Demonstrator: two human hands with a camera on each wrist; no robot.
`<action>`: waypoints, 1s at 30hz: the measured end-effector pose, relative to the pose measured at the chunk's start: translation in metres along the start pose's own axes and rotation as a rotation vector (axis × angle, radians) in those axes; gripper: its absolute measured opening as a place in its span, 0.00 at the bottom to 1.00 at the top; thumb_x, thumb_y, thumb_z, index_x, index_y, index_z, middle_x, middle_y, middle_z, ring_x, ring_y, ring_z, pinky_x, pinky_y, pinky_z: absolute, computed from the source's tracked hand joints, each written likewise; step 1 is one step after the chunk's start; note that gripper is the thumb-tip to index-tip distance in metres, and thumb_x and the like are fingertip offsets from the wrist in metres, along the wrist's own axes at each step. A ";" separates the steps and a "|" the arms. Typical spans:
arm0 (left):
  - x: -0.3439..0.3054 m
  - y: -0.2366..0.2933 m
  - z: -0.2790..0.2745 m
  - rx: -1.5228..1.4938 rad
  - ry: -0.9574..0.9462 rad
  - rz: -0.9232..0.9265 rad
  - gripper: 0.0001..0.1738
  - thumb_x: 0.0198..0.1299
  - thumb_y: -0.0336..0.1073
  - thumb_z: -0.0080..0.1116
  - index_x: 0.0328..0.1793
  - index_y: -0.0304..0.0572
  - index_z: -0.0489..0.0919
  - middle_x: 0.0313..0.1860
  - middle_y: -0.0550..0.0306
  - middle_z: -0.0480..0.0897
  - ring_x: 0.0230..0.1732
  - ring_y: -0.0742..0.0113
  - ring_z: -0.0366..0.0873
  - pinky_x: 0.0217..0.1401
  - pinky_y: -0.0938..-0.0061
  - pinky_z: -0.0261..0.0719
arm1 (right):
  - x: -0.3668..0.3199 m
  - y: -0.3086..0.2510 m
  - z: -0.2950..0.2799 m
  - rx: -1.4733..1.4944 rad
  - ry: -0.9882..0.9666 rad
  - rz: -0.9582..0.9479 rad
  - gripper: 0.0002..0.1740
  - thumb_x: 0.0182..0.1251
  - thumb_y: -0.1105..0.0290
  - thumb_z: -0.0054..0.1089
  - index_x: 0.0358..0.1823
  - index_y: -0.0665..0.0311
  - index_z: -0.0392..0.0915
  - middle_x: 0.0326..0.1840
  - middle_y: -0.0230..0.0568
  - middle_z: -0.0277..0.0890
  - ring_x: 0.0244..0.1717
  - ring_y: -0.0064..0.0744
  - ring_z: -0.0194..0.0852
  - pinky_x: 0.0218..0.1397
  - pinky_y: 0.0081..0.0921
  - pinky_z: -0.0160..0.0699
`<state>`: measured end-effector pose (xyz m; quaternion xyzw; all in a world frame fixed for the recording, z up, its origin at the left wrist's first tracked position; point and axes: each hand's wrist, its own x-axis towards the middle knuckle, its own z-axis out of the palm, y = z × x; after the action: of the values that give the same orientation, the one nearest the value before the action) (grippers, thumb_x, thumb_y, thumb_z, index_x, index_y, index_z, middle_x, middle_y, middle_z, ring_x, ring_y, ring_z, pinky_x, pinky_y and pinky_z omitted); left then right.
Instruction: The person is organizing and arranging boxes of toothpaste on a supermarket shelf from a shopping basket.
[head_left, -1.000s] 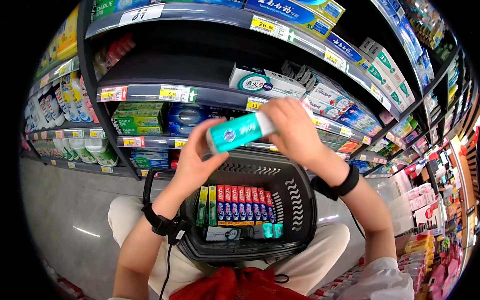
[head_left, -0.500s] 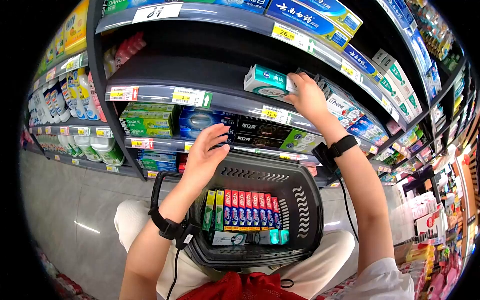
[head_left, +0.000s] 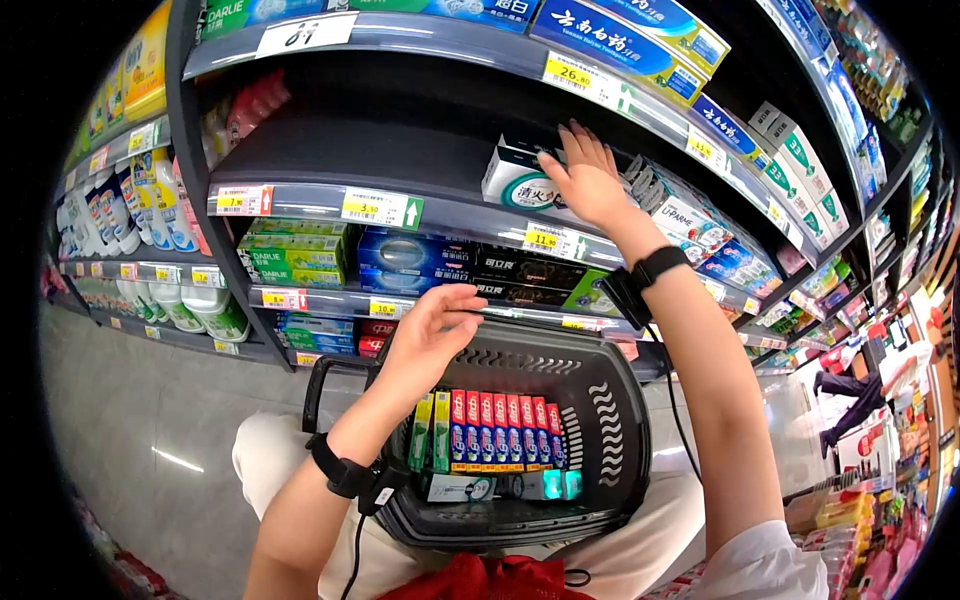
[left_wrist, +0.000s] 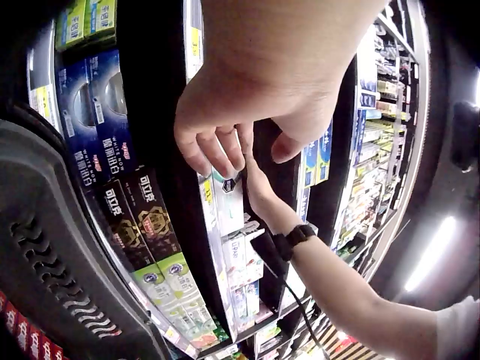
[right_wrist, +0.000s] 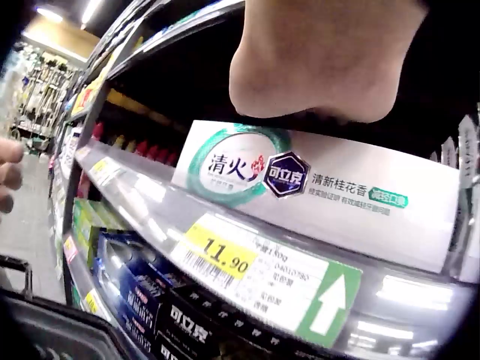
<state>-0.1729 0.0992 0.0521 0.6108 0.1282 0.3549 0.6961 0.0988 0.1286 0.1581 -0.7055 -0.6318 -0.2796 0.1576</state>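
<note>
My right hand point(head_left: 585, 182) reaches over a white toothpaste box point(head_left: 520, 186) at the front of the middle shelf, its fingers stretched out toward the back. The box has a green ring and dark lettering; in the right wrist view, the heel of the hand is right above its top edge, and the fingers are hidden. My left hand point(head_left: 428, 335) hangs above the rim of the black shopping basket point(head_left: 625, 420), fingers loosely bent with nothing in them. Inside the basket stand several red-and-blue toothpaste boxes point(head_left: 500, 430) beside green-and-yellow boxes point(head_left: 430, 430); a white-and-teal box point(head_left: 470, 487) lies in front.
Price labels point(head_left: 383, 207) line the shelf edges. Green boxes point(head_left: 295, 250) and blue boxes point(head_left: 410, 250) fill the lower shelf, beside black boxes point(head_left: 515, 270). Above, blue-and-yellow boxes point(head_left: 625, 40) overhang their shelf. The basket sits between the person's knees.
Both hands held a teal toothpaste box over the basket; the left let go and the right carried it to the shelf. Now the right hand has released it, and its teal face no longer shows.
</note>
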 end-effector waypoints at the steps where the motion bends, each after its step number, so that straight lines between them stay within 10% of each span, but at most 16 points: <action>1: 0.001 -0.002 0.000 -0.024 -0.015 -0.011 0.21 0.58 0.31 0.51 0.58 0.41 0.66 0.53 0.54 0.73 0.52 0.67 0.71 0.54 0.74 0.67 | 0.008 0.001 0.004 -0.008 -0.031 0.068 0.37 0.65 0.42 0.30 0.64 0.65 0.55 0.68 0.52 0.50 0.69 0.50 0.43 0.69 0.45 0.40; 5: 0.000 -0.006 -0.001 -0.043 -0.068 -0.034 0.20 0.58 0.32 0.52 0.57 0.41 0.66 0.50 0.55 0.74 0.50 0.68 0.72 0.52 0.75 0.69 | 0.029 0.004 0.006 0.149 -0.447 0.326 0.40 0.64 0.39 0.19 0.65 0.61 0.57 0.67 0.49 0.54 0.68 0.48 0.48 0.69 0.40 0.46; 12: 0.003 -0.001 0.004 -0.021 -0.134 -0.056 0.18 0.60 0.33 0.49 0.57 0.39 0.67 0.49 0.54 0.75 0.48 0.67 0.73 0.51 0.73 0.70 | 0.040 -0.026 -0.007 0.051 -0.600 0.442 0.44 0.60 0.34 0.26 0.65 0.64 0.57 0.69 0.52 0.49 0.70 0.51 0.41 0.70 0.45 0.39; 30: -0.001 -0.002 0.006 -0.019 -0.142 -0.135 0.18 0.60 0.35 0.49 0.56 0.40 0.68 0.47 0.54 0.75 0.46 0.66 0.74 0.49 0.74 0.70 | 0.036 -0.064 0.000 0.130 -0.413 0.300 0.29 0.60 0.56 0.40 0.62 0.61 0.60 0.63 0.49 0.58 0.66 0.50 0.50 0.66 0.50 0.44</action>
<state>-0.1689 0.0943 0.0515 0.6178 0.1159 0.2642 0.7314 0.0376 0.1674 0.1716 -0.8217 -0.5558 -0.0620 0.1102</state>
